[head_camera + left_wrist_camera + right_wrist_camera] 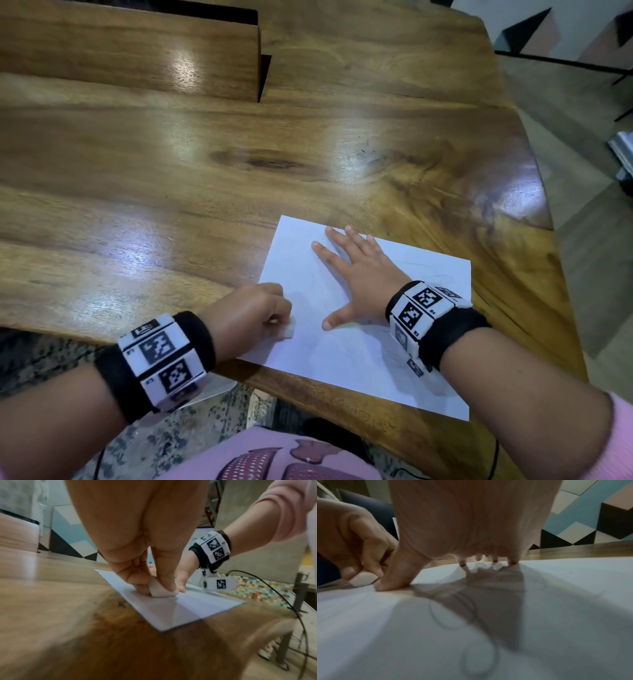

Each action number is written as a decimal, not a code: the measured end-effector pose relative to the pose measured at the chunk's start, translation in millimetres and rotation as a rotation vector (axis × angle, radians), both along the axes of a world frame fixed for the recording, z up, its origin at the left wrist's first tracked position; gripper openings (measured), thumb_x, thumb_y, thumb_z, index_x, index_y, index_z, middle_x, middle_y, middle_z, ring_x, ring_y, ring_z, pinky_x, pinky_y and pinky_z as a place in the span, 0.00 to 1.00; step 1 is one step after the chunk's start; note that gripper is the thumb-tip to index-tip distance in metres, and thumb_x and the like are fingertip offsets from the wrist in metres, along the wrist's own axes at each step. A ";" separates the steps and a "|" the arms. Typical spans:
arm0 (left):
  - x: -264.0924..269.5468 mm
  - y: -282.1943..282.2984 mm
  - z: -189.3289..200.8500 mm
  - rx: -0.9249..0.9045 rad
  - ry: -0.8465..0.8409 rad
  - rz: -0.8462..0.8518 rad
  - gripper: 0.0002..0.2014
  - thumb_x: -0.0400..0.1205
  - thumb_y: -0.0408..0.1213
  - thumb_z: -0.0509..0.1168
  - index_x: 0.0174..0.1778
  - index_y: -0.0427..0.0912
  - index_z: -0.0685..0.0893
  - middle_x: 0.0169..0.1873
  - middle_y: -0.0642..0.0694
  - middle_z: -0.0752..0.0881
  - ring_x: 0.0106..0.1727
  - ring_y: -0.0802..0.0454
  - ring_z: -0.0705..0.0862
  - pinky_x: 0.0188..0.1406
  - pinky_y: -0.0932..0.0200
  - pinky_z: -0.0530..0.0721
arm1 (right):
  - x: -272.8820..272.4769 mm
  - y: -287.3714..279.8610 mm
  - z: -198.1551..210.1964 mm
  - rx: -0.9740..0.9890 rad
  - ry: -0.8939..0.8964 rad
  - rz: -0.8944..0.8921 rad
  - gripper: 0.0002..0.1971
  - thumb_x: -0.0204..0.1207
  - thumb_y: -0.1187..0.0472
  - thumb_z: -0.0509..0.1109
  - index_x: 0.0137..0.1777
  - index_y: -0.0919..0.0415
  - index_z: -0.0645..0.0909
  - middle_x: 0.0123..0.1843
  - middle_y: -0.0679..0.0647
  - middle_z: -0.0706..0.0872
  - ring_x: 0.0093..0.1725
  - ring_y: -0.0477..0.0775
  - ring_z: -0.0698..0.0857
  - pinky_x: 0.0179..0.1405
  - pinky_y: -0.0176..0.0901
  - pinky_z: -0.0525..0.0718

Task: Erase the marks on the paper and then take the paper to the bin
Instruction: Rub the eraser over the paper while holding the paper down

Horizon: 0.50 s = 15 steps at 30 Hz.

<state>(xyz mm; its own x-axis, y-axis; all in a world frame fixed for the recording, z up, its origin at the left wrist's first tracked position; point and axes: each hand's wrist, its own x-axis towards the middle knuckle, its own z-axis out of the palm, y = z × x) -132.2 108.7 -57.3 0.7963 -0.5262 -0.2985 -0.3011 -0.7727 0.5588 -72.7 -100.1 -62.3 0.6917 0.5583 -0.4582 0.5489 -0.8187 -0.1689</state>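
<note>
A white sheet of paper (359,342) lies near the front right edge of the wooden table (171,192). Faint looping pencil marks (453,615) show on the paper (539,628) under my right palm. My left hand (253,313) pinches a small white eraser (289,330) between thumb and fingers and presses it onto the paper's left part; the eraser (160,589) touches the paper (188,608). My right hand (356,274) lies flat on the sheet with fingers spread, holding it down. In the right wrist view the eraser (363,578) sits just left of my right thumb.
A raised wooden shelf or box (137,51) stands at the back left of the table. The table's right edge (548,219) drops to a grey floor. A black cable (283,599) hangs beyond the table's corner. No bin is in view.
</note>
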 end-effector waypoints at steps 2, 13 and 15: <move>3.4 -3.9 1.7 0.033 0.014 0.009 0.07 0.73 0.37 0.70 0.32 0.38 0.82 0.34 0.50 0.77 0.36 0.48 0.79 0.36 0.59 0.73 | -1.3 -0.3 0.9 0.019 -0.011 0.021 0.60 0.62 0.28 0.70 0.83 0.50 0.35 0.84 0.48 0.33 0.82 0.52 0.31 0.81 0.52 0.32; 49.8 -22.7 12.2 0.035 -0.019 0.268 0.06 0.71 0.37 0.72 0.38 0.37 0.85 0.38 0.41 0.87 0.39 0.46 0.81 0.38 0.59 0.74 | -1.4 -0.8 -0.5 0.071 0.022 0.025 0.61 0.62 0.29 0.70 0.83 0.52 0.33 0.84 0.48 0.31 0.82 0.49 0.32 0.78 0.45 0.30; 23.5 -16.2 10.2 0.056 0.052 0.119 0.05 0.71 0.37 0.72 0.35 0.38 0.85 0.37 0.42 0.87 0.37 0.48 0.80 0.36 0.60 0.72 | -1.1 -0.7 -0.5 0.069 0.029 0.028 0.61 0.62 0.29 0.70 0.83 0.52 0.33 0.84 0.48 0.31 0.82 0.49 0.32 0.78 0.45 0.29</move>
